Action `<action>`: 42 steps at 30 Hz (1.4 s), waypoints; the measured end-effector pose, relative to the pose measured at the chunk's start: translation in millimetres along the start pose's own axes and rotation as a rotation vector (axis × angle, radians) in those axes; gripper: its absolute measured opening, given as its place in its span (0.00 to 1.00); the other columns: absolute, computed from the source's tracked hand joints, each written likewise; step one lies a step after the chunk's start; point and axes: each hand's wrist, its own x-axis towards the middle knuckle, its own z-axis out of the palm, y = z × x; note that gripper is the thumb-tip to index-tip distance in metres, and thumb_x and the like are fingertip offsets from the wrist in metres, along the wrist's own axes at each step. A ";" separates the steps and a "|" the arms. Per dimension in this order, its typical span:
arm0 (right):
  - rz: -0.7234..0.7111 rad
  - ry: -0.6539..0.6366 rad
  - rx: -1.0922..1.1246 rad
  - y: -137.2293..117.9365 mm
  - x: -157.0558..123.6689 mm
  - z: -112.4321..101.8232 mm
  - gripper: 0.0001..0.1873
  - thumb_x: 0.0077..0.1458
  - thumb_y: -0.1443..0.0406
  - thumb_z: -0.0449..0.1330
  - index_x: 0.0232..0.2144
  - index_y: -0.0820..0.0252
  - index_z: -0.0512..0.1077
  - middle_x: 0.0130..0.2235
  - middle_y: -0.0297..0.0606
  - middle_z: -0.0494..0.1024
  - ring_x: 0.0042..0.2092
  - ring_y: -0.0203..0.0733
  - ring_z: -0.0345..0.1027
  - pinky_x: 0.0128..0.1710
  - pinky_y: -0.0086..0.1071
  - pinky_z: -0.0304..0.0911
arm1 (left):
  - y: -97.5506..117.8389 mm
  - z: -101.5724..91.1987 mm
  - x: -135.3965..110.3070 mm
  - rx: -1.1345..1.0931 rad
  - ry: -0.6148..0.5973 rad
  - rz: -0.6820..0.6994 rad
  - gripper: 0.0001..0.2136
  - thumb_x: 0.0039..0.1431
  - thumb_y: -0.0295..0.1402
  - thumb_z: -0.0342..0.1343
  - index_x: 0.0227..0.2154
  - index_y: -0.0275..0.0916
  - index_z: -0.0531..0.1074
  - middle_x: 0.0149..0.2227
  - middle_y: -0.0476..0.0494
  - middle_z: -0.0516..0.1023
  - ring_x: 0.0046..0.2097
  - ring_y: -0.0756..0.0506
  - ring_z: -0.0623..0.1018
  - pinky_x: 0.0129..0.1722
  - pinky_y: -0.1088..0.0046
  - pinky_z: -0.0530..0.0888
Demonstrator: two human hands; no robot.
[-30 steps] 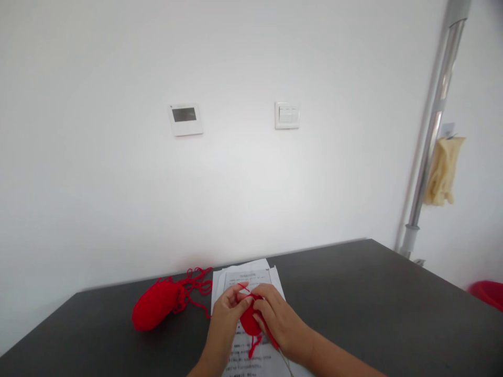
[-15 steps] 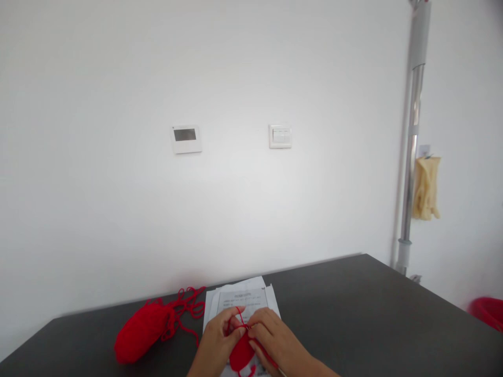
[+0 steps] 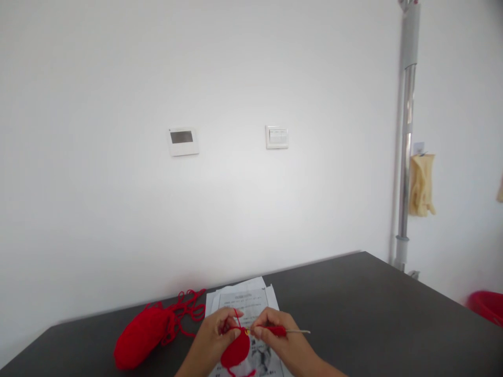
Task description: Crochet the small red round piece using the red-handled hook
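Observation:
My left hand (image 3: 220, 331) pinches a small round piece of red crochet (image 3: 236, 352) by its upper edge, and a strand of red yarn runs up over its forefinger. In my right hand (image 3: 277, 330) is a crochet hook (image 3: 280, 331) with a red grip. The hook's metal rear end sticks out to the right, while its tip meets the edge of the crochet piece. Something small and yellow shows at that edge, perhaps a stitch marker. A loose red tail hangs below the piece. Left of my hands lies a skein of red yarn (image 3: 141, 336) with tangled strands.
Printed paper sheets (image 3: 245, 298) lie under my hands on the dark table (image 3: 334, 303). A white wall with a panel (image 3: 183, 142) and a switch (image 3: 277, 137) rises behind. On the right are a metal pole (image 3: 406, 157), hanging yellow gloves (image 3: 422, 186) and a red container (image 3: 487, 306).
My right hand has turned, bringing the crochet hook from pointing down toward me to nearly level. The crochet piece has shifted slightly left with my left hand. The view has moved a little.

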 end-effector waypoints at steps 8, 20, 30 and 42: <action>-0.396 -0.250 -0.358 -21.4 -3.9 -17.4 0.08 0.56 0.65 0.54 0.35 0.62 0.72 0.34 0.42 0.76 0.37 0.39 0.70 0.38 0.31 0.64 | -18.1 -6.6 5.9 -0.094 -0.121 -0.001 0.14 0.38 0.34 0.65 0.31 0.36 0.77 0.23 0.49 0.71 0.27 0.49 0.69 0.29 0.74 0.64; 0.165 -0.125 0.416 -9.2 7.1 -9.1 0.20 0.43 0.54 0.67 0.24 0.66 0.70 0.24 0.38 0.76 0.29 0.38 0.73 0.34 0.33 0.66 | -9.4 -6.6 5.5 -0.200 -0.147 -0.034 0.16 0.33 0.41 0.69 0.25 0.36 0.78 0.21 0.50 0.70 0.25 0.51 0.67 0.27 0.75 0.63; -0.216 -0.081 0.080 -15.7 -4.5 -4.5 0.15 0.56 0.55 0.58 0.30 0.62 0.72 0.31 0.39 0.77 0.33 0.37 0.71 0.34 0.31 0.66 | -7.2 -0.8 -4.9 -0.585 -0.258 -0.267 0.14 0.29 0.34 0.71 0.20 0.35 0.75 0.19 0.49 0.74 0.21 0.54 0.68 0.24 0.79 0.60; -0.785 -0.292 -0.443 -17.9 -1.2 -14.9 0.09 0.57 0.71 0.53 0.41 0.58 0.63 0.44 0.41 0.76 0.49 0.36 0.68 0.48 0.30 0.65 | -15.6 4.5 -7.5 -0.595 -0.289 -0.300 0.17 0.31 0.35 0.71 0.27 0.35 0.77 0.26 0.45 0.77 0.26 0.50 0.72 0.28 0.76 0.63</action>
